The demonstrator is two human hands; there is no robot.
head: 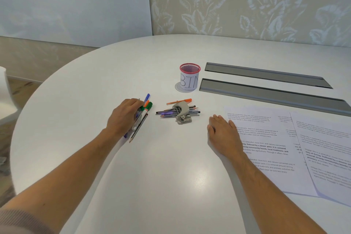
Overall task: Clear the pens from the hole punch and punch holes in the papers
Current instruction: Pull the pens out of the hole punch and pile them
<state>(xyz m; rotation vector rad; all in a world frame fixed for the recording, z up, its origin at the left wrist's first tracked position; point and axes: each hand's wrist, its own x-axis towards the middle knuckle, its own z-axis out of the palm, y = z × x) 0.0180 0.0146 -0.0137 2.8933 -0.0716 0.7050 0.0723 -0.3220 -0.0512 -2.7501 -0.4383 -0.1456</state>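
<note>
So a big white rounded bench (171,176) is seen, with everything placed around the hole punch (182,113), which sits near the middle. Off to the right of the punch, two printed papers (269,150) are laid flat, the far-right one overlapping the other. Behind and right of the punch, two long grey slots (266,93) are set into the bench top. Just behind the punch a pink mesh cup (189,78) is stood upright, wrapped in paper marked "BIN".

The right hand (223,133) is laid flat, palm down, fingers relaxed and together, on the bench between the punch and the papers, its outer edge on the nearest sheet. The left hand (123,118) is found left of the punch, fingers curled round a bundle of pens (145,109), green, orange and blue ends poking out, plus a pencil sticking out below.

A smaller pile of pens and pencils (177,111) is left lying across the punch, an orange one (179,101) at the back.
</note>
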